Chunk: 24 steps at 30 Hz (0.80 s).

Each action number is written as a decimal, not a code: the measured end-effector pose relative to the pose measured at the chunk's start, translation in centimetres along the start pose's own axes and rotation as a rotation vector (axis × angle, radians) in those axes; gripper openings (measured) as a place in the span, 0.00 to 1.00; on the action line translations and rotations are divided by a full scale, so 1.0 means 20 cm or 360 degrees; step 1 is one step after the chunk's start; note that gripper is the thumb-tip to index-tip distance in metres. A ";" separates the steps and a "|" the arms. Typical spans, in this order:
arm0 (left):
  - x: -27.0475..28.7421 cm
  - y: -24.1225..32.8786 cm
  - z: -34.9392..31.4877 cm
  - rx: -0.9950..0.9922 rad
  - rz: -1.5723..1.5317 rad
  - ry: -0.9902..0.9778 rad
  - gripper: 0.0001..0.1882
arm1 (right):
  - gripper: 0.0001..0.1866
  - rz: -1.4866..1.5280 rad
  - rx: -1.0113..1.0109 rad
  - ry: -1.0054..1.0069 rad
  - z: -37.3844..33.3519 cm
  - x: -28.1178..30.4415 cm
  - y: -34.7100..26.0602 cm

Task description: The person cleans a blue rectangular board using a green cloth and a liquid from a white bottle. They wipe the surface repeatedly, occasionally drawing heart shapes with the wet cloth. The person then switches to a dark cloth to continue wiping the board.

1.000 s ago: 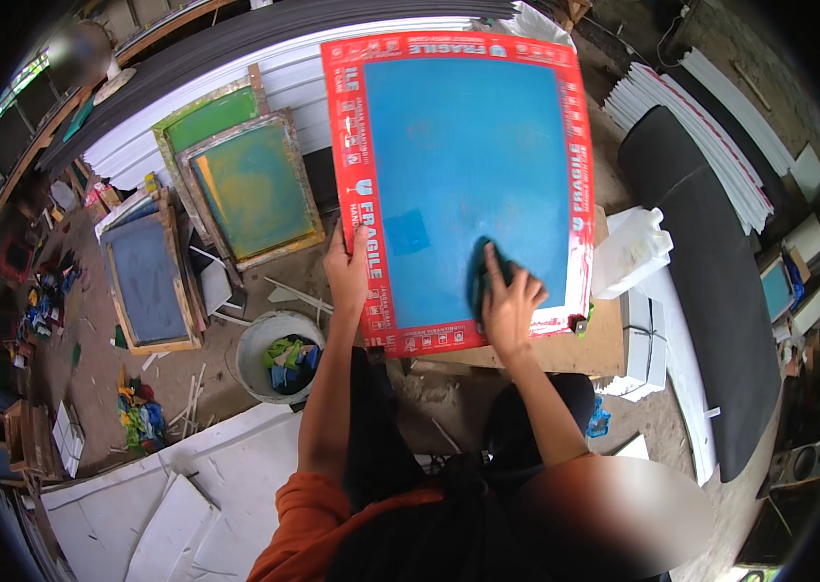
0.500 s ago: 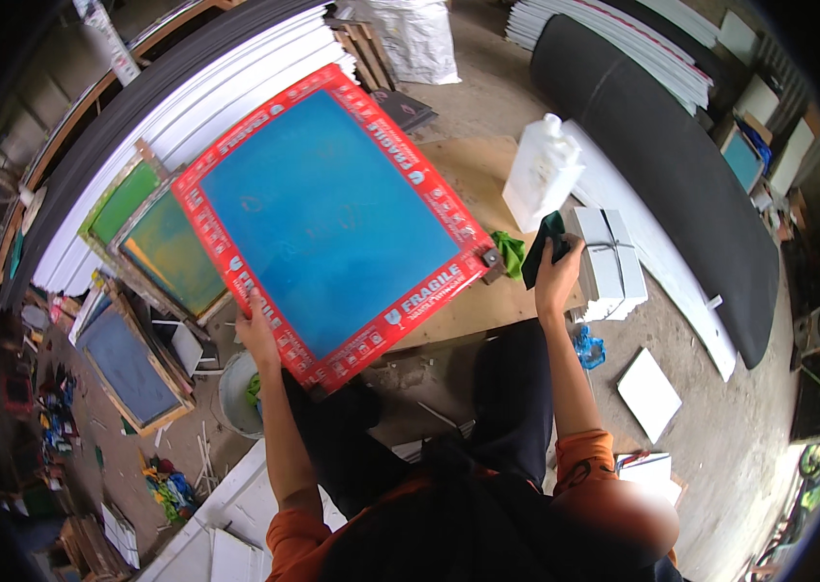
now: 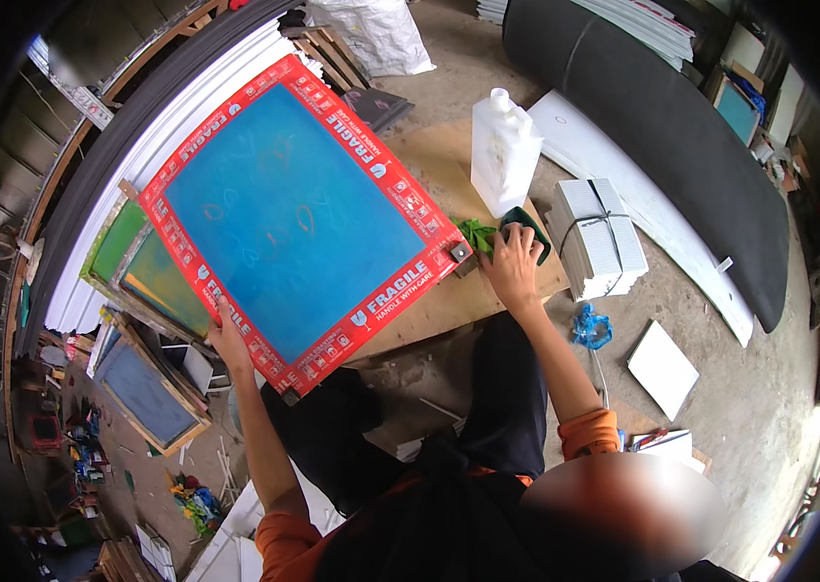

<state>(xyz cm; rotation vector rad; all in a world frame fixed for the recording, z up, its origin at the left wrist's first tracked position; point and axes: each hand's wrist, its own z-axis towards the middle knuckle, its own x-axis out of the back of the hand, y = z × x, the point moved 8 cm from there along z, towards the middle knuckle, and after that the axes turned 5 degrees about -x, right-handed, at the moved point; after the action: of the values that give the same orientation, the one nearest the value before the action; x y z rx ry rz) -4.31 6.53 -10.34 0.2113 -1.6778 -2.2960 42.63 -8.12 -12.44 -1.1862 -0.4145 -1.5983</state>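
My left hand (image 3: pixel 230 339) grips the lower left edge of a screen printing frame (image 3: pixel 293 223). Its mesh is blue with faint marks, and red tape with white print covers its border. The frame is tilted above a brown board (image 3: pixel 429 315); a small metal fitting (image 3: pixel 460 253) sits at its right corner. Beside that corner, my right hand (image 3: pixel 514 264) has its fingers bent over a small dark green cup-like thing (image 3: pixel 538 233) on the board. A bright green crumpled cloth (image 3: pixel 475 235) lies by my right thumb, partly hidden. Just behind stands a white plastic jug (image 3: pixel 505 155).
A strapped stack of white sheets (image 3: pixel 599 238) stands right of the board. Blue crumpled plastic (image 3: pixel 591 328) and a white panel (image 3: pixel 663 370) lie on the floor. Other screen frames (image 3: pixel 148 383) lean at left. A long black sheet (image 3: pixel 652 126) lies at the far right.
My right hand has lowered the dark green thing from the air to the board beside the green cloth. The screen frame is still in my left hand, and the whole view has shifted slightly.
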 end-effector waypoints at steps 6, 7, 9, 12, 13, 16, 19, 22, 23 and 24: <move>0.01 -0.02 0.05 -0.0039 -0.0005 -0.0015 0.20 | 0.14 0.0449 -0.0034 0.0285 0.10 0.11 0.01; -0.01 -0.02 0.06 -0.0062 -0.0005 -0.0018 0.19 | 0.12 0.0570 -0.0029 0.0358 0.12 0.21 -0.01; -0.03 0.02 0.08 -0.0161 -0.0059 -0.0010 0.17 | 0.10 0.1037 -0.0291 0.0382 0.16 0.45 -0.11; -0.11 0.09 0.08 -0.0186 -0.0165 -0.0070 0.16 | 0.10 0.1420 -0.0147 0.0568 0.26 0.57 -0.19; -0.13 0.12 0.08 -0.0177 -0.0198 -0.0100 0.16 | 0.09 0.1498 -0.0160 0.0565 0.29 0.58 -0.22; -0.13 0.17 0.10 -0.0186 -0.0230 -0.0083 0.15 | 0.07 0.1602 -0.0085 0.0468 0.37 0.63 -0.47; -0.13 0.17 0.12 -0.0238 -0.0186 -0.0071 0.14 | 0.08 0.1614 -0.0055 0.0348 0.40 0.57 -0.63; -0.13 0.16 0.12 -0.0330 -0.0191 -0.0040 0.14 | 0.08 0.1293 0.0351 0.0591 0.39 0.60 -0.81; -0.13 0.16 0.12 -0.0367 -0.0202 -0.0025 0.13 | 0.08 0.1241 0.0340 0.0572 0.38 0.59 -0.85; -0.14 0.16 0.12 -0.0367 -0.0204 -0.0027 0.13 | 0.09 0.1187 0.0369 0.0595 0.37 0.58 -0.87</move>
<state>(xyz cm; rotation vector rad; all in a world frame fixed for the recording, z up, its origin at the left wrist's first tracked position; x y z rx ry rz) -1.98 8.75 -6.65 0.2570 -1.4286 -2.5678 31.48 -1.97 5.63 -0.7121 0.0901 -1.0420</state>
